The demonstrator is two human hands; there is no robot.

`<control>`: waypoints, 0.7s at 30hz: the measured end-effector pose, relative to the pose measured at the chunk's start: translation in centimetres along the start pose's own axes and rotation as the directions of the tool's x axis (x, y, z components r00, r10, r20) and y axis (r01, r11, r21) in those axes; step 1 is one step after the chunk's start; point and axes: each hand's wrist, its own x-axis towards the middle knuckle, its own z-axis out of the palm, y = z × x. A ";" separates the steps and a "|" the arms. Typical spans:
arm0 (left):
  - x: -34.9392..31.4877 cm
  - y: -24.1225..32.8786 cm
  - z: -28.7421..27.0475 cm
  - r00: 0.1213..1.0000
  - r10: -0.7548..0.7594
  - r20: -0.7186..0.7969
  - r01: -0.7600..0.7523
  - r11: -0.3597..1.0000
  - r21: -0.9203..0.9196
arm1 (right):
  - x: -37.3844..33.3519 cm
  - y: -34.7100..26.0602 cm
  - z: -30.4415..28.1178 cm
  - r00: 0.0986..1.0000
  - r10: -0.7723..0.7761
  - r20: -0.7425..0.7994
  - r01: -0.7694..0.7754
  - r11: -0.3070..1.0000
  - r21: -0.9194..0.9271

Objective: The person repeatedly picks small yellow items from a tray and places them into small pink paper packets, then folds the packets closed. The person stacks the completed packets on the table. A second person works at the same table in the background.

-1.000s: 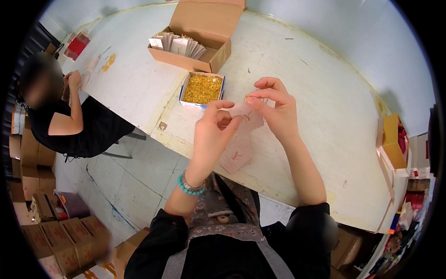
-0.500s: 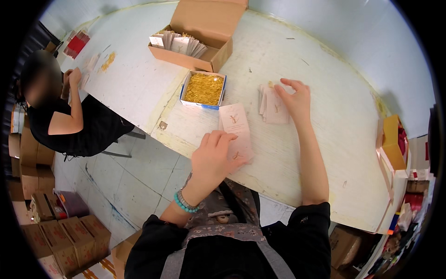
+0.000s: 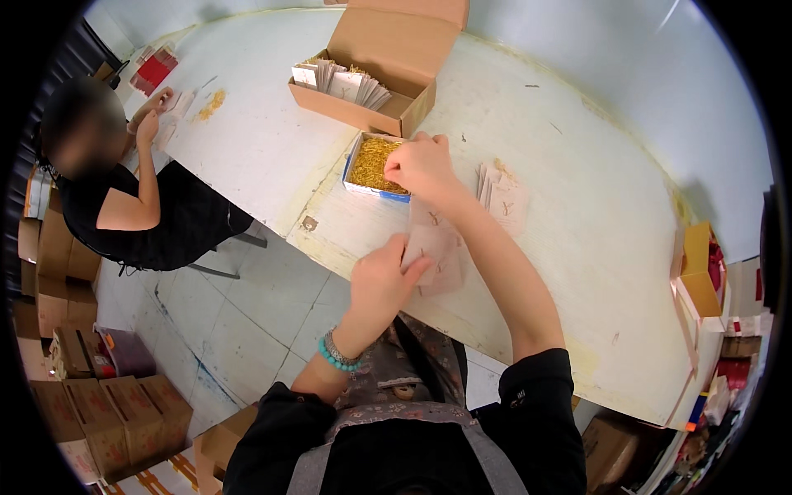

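Observation:
My left hand (image 3: 379, 276) is closed with thumb and fingers on a small pale printed card (image 3: 421, 247), above other pale cards (image 3: 445, 276) at the table's near edge. My right hand (image 3: 425, 169) hangs over the right side of a small blue-and-white box (image 3: 375, 192), its fingertips pinched together. That box is full of thin gold pieces (image 3: 375, 161), too small to name surely. Whatever the right fingertips hold, if anything, I cannot make out. Right of this hand lies a fanned stack of pale printed cards (image 3: 505, 202), with something gold at its top.
Behind the small box, an open brown cardboard box (image 3: 355, 111) holds rows of cards with gold bits. A co-worker (image 3: 124, 198) sits at the left, handling cards. A yellow box (image 3: 700, 268) stands at the right edge. Brown cartons (image 3: 124, 421) sit on the floor, lower left.
My right hand has moved left from the fanned stack to the box of gold pieces. My left hand now holds a card up from the near pile. The view has shifted slightly.

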 end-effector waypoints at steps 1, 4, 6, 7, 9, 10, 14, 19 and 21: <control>0.6 -0.1 0.0 1.000 -0.016 0.012 0.016 1.000 -0.024 | 0.0 -0.1 -0.2 0.999 0.030 -0.023 -0.029 0.999 0.034; 2.1 -0.2 0.6 0.999 0.010 -0.042 -0.010 1.000 -0.002 | -0.1 0.1 -1.0 0.991 0.125 -0.051 -0.110 0.967 0.230; 2.4 -0.1 1.5 0.972 0.135 -0.192 -0.107 0.983 0.147 | -0.1 0.5 -1.4 0.983 0.182 -0.012 -0.155 0.869 0.469; 2.4 0.0 1.7 0.970 0.142 -0.200 -0.112 0.982 0.151 | -0.1 0.8 -1.4 0.981 0.195 -0.017 -0.154 0.825 0.544; 2.1 0.1 1.9 0.964 0.154 -0.217 -0.121 0.980 0.158 | -0.2 1.7 -1.0 0.975 0.219 -0.024 -0.145 0.717 0.681; 2.1 0.1 1.9 0.958 0.177 -0.227 -0.148 0.979 0.141 | -0.2 2.1 -0.7 0.975 0.221 -0.020 -0.144 0.697 0.703; 2.4 -0.7 2.0 0.940 0.224 -0.256 -0.222 0.974 0.037 | -0.1 3.4 0.3 0.982 0.188 -0.029 -0.089 0.587 0.804; 4.1 -1.5 0.6 0.951 0.059 -0.304 -0.120 0.976 -0.184 | -1.1 1.9 -1.6 0.976 0.208 0.065 -0.145 0.399 0.905; 5.3 -1.7 0.3 0.942 -0.040 -0.332 -0.062 0.955 -0.291 | -1.8 1.5 -2.2 0.969 0.234 0.075 -0.161 0.374 0.913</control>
